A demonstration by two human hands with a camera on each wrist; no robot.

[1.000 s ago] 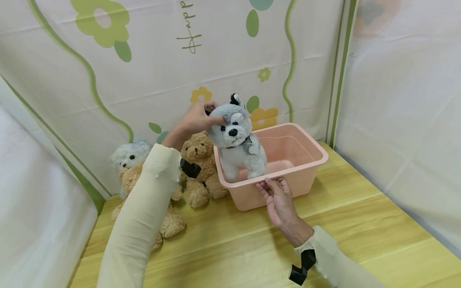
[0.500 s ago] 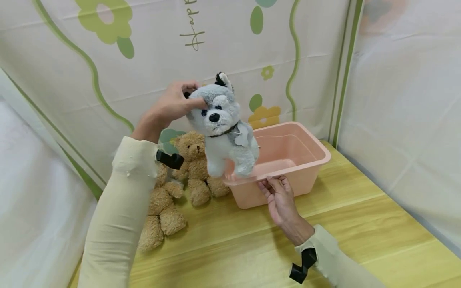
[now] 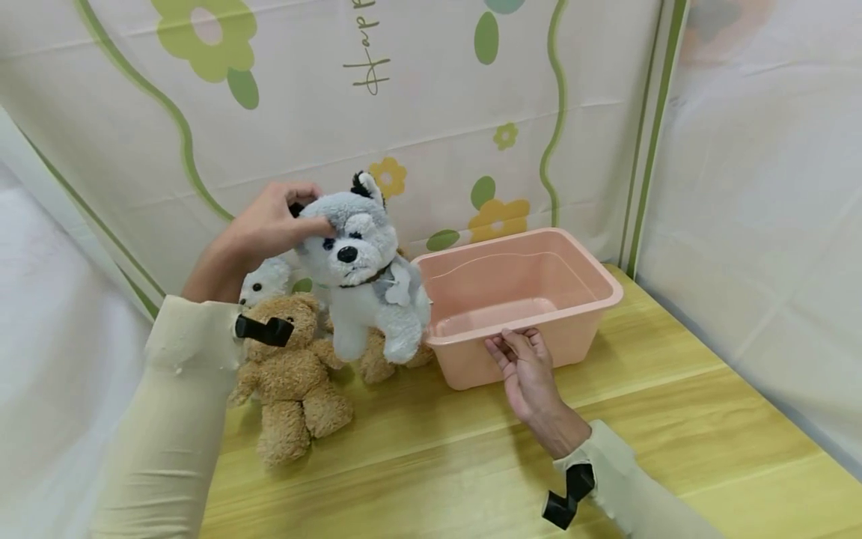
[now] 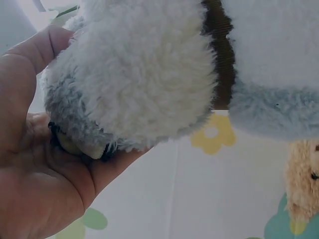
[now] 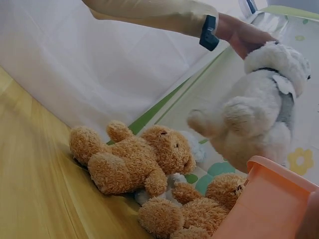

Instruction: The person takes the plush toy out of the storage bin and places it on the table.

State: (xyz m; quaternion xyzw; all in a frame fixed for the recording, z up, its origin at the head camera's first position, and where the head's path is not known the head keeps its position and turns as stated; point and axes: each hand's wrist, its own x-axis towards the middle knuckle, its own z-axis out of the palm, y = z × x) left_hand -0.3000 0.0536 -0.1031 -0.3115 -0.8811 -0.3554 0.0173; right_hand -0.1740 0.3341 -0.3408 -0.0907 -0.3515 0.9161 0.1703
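In the head view my left hand (image 3: 272, 221) grips a grey and white plush husky (image 3: 370, 299) by its head, with the thumb across the forehead. The husky hangs upright in front of the teddy bears, left of a pink plastic bin (image 3: 465, 364). In the left wrist view, the fingers (image 4: 119, 167) curve round the plush head near a black ear. My right hand (image 3: 532, 385) pinches the bin's near rim between thumb and fingers. A brown teddy bear (image 3: 291, 374) sits below my left wrist. Another brown bear (image 5: 199, 215) is mostly hidden behind the husky in the head view.
A pale blue-white plush (image 3: 269, 278) sits behind the front bear, partly covered. The wooden table (image 3: 431, 464) runs under everything. A white cloth with flower prints (image 3: 296, 135) stands behind, and white cloth (image 3: 761, 187) closes the right side.
My left hand has carried the husky out from over the bin, first up and left, then lower and further left, before the bears. The right hand keeps its place on the rim.
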